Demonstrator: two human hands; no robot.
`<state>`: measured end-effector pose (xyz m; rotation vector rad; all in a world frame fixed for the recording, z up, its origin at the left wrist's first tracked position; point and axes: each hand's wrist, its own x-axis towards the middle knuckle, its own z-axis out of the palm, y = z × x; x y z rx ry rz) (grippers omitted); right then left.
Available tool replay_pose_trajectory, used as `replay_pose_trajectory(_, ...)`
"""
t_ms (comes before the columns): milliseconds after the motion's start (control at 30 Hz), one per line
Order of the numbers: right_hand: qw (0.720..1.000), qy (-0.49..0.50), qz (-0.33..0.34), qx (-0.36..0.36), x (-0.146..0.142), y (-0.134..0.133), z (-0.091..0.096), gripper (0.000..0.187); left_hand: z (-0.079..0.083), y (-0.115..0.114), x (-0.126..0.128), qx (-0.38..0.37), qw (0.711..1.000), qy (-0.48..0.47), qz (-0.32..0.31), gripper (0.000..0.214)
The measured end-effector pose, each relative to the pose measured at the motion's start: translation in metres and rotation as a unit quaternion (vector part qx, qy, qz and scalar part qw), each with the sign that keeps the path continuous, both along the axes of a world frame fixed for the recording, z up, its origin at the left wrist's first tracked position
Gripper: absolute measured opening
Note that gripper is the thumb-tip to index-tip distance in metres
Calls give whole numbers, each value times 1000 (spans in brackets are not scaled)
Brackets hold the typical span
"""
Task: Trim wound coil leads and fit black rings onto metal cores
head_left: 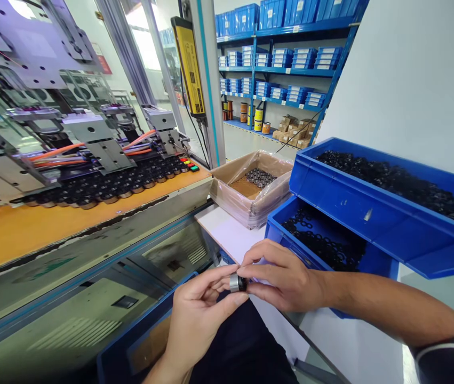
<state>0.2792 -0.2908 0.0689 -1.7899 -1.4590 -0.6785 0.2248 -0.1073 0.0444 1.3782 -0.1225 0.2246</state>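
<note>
Between my two hands is a small silver metal ring (233,282), with a black plastic piece (243,284) against its right side. My left hand (197,312) grips the metal ring between thumb and fingers. From the right, my right hand (280,274) closes its fingertips on the black piece, partly hiding it. Both hands are held in front of the white table (227,229). Just behind my right hand stands a lower blue bin (280,234) with many black ring-shaped parts in it.
An upper blue bin (371,202) full of black parts overlaps the lower one. Beyond the table's corner is a plastic-lined cardboard box (230,200) with metal pieces. At left, a machine bench (130,213) carries rows of black-topped parts. A blue shelf (278,69) stands behind.
</note>
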Motion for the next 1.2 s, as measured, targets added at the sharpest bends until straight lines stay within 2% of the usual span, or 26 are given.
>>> replay_pose_trajectory(167, 1000, -17, -2, 3, 2, 0, 0, 24, -3, 4, 0, 1, 999, 7, -46, 41)
replay_pose_trajectory(333, 998, -62, -4, -1, 3, -2, 1, 26, -7, 7, 1, -30, 996, 7, -86, 38)
replay_pose_trajectory(600, 993, -114, -32, -15, 0, -1, 1, 21, -5, 4, 2, -15, 997, -5, -82, 39)
replay_pose_trajectory(1067, 992, -117, -32, -16, -1, -1, 5, 15, -4, 4, 2, -27, 996, -11, -80, 45)
replay_pose_trajectory(1200, 991, -124, -42, -17, -1, -3, 4, 19, -4, 4, 2, -24, 995, -21, -90, 46)
